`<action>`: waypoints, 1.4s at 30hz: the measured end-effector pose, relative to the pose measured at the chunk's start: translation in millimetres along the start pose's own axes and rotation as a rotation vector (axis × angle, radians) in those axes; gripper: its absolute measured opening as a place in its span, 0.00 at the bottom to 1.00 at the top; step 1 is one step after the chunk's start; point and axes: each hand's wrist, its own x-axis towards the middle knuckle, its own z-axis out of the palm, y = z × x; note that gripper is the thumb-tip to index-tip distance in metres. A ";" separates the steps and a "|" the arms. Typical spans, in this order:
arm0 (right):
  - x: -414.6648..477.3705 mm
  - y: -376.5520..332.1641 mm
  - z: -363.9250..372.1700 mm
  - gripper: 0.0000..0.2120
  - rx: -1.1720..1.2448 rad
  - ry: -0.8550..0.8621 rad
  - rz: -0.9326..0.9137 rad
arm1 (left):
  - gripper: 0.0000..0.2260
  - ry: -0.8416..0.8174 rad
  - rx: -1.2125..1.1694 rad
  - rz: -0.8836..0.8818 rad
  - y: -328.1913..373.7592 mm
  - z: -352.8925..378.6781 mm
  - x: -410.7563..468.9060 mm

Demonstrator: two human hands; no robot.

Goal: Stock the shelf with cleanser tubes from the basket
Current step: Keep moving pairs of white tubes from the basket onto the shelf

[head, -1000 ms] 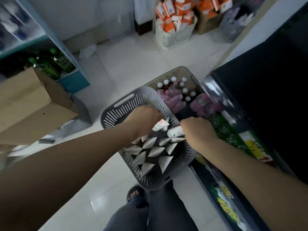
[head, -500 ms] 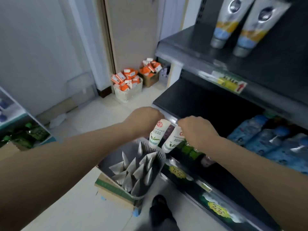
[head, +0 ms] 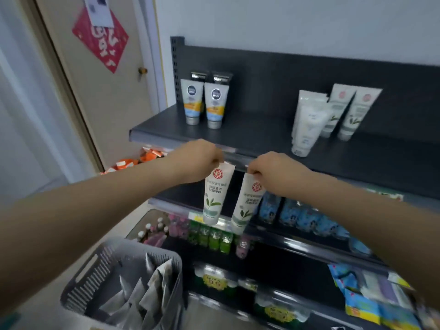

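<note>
A: Access to top shelf (head: 262, 136)?
B: Open deck lies between the two grey-capped tubes (head: 204, 102) at left and the white tube cluster (head: 333, 113) at right.
A: Obstructions?
B: Those groups flank the gap; the back panel (head: 273, 75) closes it behind.

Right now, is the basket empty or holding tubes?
Not empty: several tubes stand packed in the basket, crimped ends up.

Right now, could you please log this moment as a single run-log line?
left hand: pinches left tube | right hand: pinches right tube | tubes: hanging cap-down, not yet on top shelf | basket: more tubes inside
</note>
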 end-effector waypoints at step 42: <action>12.2 337.9 -117.1 0.13 -0.073 0.174 0.261 | 0.11 0.147 -0.086 0.194 191.1 -75.2 335.9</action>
